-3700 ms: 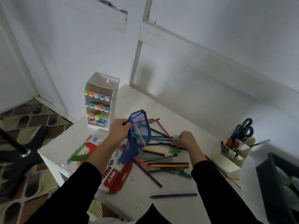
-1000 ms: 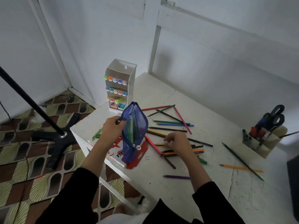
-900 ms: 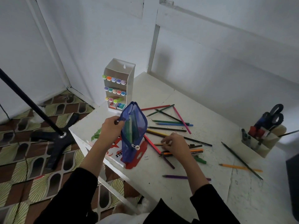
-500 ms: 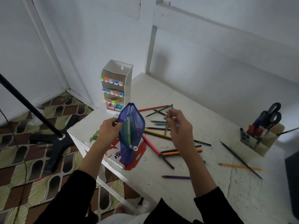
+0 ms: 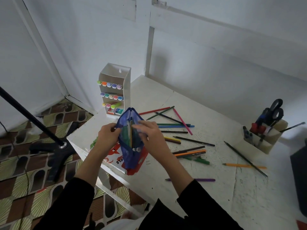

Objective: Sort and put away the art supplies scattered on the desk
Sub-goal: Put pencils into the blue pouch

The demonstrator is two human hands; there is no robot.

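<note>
Left hand (image 5: 108, 135) gripped rim of soft blue mesh zip pouch (image 5: 131, 156), upright at 9 o'clock on white desk (image 5: 216, 196); right hand (image 5: 152, 136) at mouth (grasp blurred, cannot tell). Light, stiff coloured wooden pencils (image 5: 176, 126) lay at pouch's 3 o'clock, likely best pinched mid-shaft.

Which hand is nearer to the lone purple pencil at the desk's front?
Right. The right hand is at the mouth of the blue pencil case, with the purple pencil lying on that side; the left hand grips the case's opposite edge, farther off.
</note>
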